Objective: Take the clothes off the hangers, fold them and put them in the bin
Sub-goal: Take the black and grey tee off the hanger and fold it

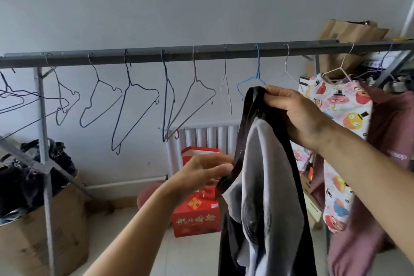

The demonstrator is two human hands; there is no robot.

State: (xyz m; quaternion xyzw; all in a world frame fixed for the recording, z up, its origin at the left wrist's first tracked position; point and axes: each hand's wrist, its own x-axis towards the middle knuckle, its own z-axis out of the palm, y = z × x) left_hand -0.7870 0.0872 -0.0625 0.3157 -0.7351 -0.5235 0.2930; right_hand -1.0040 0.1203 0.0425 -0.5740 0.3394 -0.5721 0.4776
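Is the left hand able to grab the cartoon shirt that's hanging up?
Probably not easily. The left hand is at the edge of the black-and-white garment, which hangs between it and the cartoon-print shirt further right. The right hand is nearer.

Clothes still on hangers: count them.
2: a cartoon-print top at the rail's right end, and a mauve garment behind it. More may be hidden past the frame's edge.
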